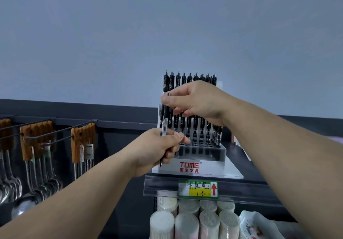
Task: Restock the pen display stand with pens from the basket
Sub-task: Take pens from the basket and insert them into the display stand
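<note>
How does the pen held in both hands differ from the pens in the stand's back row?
The held pen is outside the display stand, pinched at its top by the right hand and gripped lower down by the left hand; the back-row pens sit in the stand. The held pen leans slightly, the back-row pens stand upright. Both are black click pens.

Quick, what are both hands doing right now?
Left hand: curled round the lower part of a black pen.
Right hand: pinching the top of the same pen.
</note>
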